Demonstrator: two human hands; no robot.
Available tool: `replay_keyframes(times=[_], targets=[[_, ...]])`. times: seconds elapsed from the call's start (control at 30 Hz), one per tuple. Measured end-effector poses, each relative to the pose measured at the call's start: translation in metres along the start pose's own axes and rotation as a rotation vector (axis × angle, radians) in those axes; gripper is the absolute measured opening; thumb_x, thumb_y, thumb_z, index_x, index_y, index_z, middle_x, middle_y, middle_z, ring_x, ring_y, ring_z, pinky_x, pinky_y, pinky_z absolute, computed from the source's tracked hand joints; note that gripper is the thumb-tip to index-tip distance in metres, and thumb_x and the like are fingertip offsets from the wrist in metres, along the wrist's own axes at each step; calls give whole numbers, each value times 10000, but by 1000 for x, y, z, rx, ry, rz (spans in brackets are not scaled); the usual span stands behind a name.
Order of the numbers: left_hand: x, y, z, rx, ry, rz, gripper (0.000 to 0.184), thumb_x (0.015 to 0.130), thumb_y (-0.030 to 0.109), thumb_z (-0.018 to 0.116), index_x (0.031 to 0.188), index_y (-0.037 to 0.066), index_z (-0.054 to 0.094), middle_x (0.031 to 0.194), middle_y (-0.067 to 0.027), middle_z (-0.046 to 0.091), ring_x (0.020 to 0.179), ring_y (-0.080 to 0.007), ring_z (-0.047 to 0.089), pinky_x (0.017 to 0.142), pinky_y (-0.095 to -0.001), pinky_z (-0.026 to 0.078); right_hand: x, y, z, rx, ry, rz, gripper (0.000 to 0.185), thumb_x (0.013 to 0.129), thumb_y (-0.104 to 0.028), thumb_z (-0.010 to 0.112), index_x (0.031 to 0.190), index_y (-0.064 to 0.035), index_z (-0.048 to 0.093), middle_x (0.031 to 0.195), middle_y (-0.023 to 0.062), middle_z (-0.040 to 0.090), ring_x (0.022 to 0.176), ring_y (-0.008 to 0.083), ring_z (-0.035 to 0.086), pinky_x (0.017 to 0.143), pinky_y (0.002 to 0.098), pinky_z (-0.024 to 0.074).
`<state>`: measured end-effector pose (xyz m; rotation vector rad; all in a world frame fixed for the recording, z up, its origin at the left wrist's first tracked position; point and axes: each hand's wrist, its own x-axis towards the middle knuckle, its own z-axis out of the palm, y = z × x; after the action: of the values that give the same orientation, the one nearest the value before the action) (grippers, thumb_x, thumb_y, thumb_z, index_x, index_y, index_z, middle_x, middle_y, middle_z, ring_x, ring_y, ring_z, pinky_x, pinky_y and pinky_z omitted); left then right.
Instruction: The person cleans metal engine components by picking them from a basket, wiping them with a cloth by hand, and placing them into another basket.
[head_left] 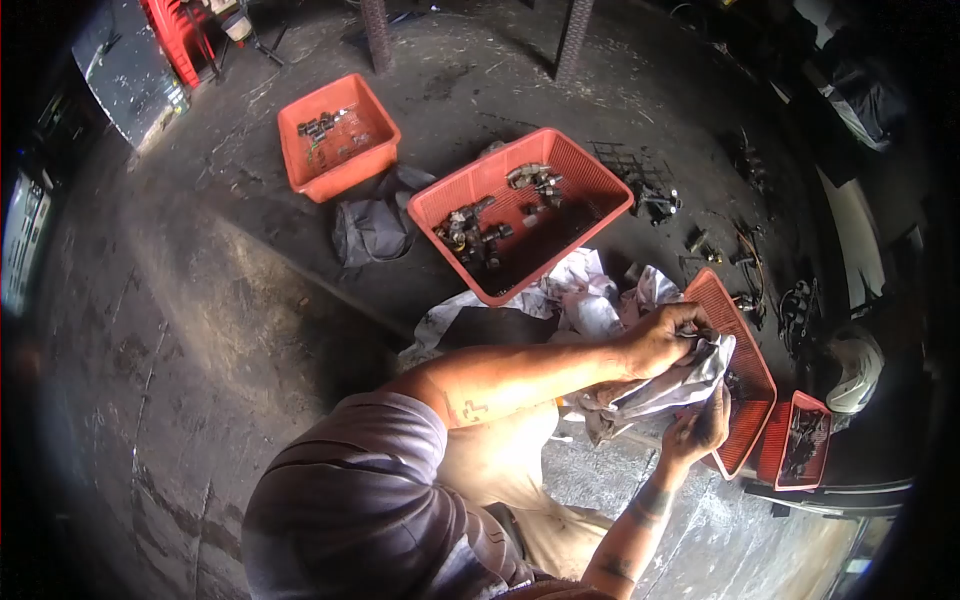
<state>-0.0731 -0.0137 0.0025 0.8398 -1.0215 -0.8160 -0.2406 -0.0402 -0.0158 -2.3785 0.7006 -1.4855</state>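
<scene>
Fingers of left hand and right hand closed on grey rag, right of centre; dangling folds could snag adjacent red basket, shifting it.

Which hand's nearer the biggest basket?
Left. Left hand is on the basket's side of the cloth; right hand is across the cloth, farther off.

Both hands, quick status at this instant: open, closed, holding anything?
Left hand: closed, fingers curled on a crumpled grayish cloth.
Right hand: closed on the same cloth; whether anything is wrapped inside cannot be told.
</scene>
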Motion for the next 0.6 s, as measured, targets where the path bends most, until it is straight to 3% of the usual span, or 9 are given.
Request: replay_keyframes(times=[0.17, 0.23, 0.3, 0.33, 0.37, 0.43, 0.47, 0.53, 0.6], targets=[[1, 4, -9, -277, -130, -195, 352, 712, -75, 497, 1021, 36, 625, 920, 8, 582, 801, -49, 512, 646, -189, 416, 2, 7, 12, 112, 142, -13, 366, 904, -208, 558, 1050, 126, 591, 1031, 187, 654, 932, 225, 628, 845, 338, 478], [-2, 26, -15, -129, -184, -200, 350, 706, -72, 513, 1020, 24, 631, 910, -5, 592, 792, -54, 521, 626, -196, 417, -2, 32, -1, 132, 2, 280, 380, 886, -234, 598, 1020, 122, 601, 988, 189, 666, 904, 227, 643, 808, 335, 492], [0, 22, -18, -116, -248, -224, 332, 697, -75, 525, 995, 13, 641, 873, -20, 610, 765, -70, 541, 633, -207, 434, 2, 32, -5, 42, -33, 125, 416, 869, -279, 622, 979, 122, 605, 944, 193, 671, 859, 257, 659, 760, 338, 503], [1, 13, -16, -53, -243, -115, 303, 702, -68, 538, 972, 9, 651, 827, -15, 617, 731, -85, 553, 648, -217, 447, 7, 30, -9, -92, -85, -79, 225, 793, -59, 600, 946, 105, 606, 849, 192, 668, 761, 258, 654, 681, 353, 500], [0, 22, -18, -5, -288, -204, 304, 697, -52, 557, 978, 12, 652, 833, -36, 639, 740, -105, 580, 680, -241, 461, 12, 22, -9, -87, -87, -81, 225, 793, -59, 600, 946, 105, 606, 849, 192, 668, 761, 258, 654, 681, 353, 500], [-4, 21, -11, 267, -243, -97, 274, 692, -18, 579, 955, 15, 649, 854, -83, 656, 771, -130, 606, 711, -279, 475, 16, 3, -10, -92, -326, 67, 231, 779, -95, 600, 944, 66, 613, 820, 206, 650, 743, 316, 649, 665, 363, 496], [-4, 17, -9, 325, -189, -29, 257, 687, -2, 589, 937, 18, 646, 852, -99, 658, 784, -137, 613, 719, -293, 479, 15, -1, -10, -135, -349, 85, 369, 861, -323, 608, 966, 30, 624, 799, 199, 617, 751, 394, 606, 645, 408, 475], [-8, 9, -2, 358, -20, 18, 210, 680, 21, 591, 883, 37, 639, 834, -109, 656, 798, -152, 619, 728, -312, 483, 16, -14, 2, -128, -122, -49, 222, 835, -158, 582, 913, 48, 597, 779, 217, 573, 731, 416, 566, 639, 444, 445], [-3, 11, -4, 346, 70, 12, 219, 669, -24, 533, 842, 50, 644, 839, -83, 652, 817, -158, 611, 728, -307, 482, 6, 4, -10, -249, -411, 245, 278, 751, -5, 520, 1007, 40, 618, 815, 234, 602, 805, 422, 588, 707, 429, 475]])
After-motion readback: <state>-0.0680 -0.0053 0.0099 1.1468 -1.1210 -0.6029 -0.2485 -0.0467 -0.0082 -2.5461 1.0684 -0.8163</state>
